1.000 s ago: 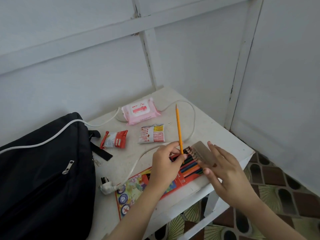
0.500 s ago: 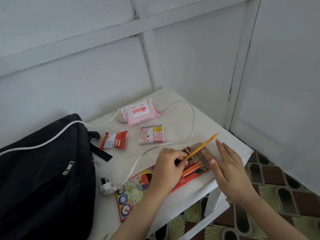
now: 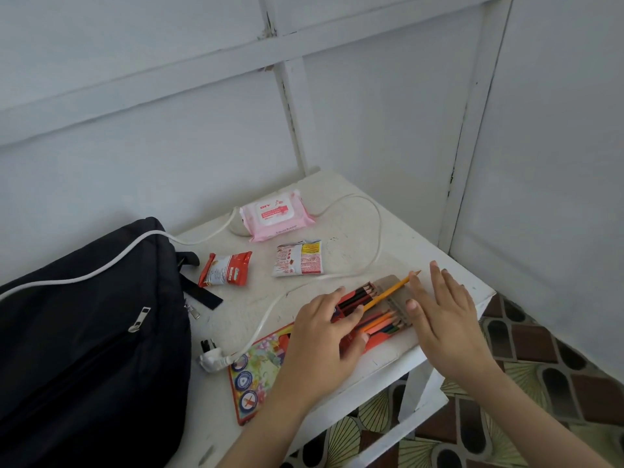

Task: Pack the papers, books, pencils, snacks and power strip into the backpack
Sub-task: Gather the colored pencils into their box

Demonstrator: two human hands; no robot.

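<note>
Slanting across the pencil box [image 3: 380,325], the yellow pencil [image 3: 393,289] tips toward the flat right hand [image 3: 445,319] — butt under left hand [image 3: 320,336], hold unclear.

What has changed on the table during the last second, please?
The left hand tipped the yellow pencil from upright down onto the pencil box, tip pointing right. The right hand stays open beside the flap. Snacks, cable, backpack unchanged.
</note>
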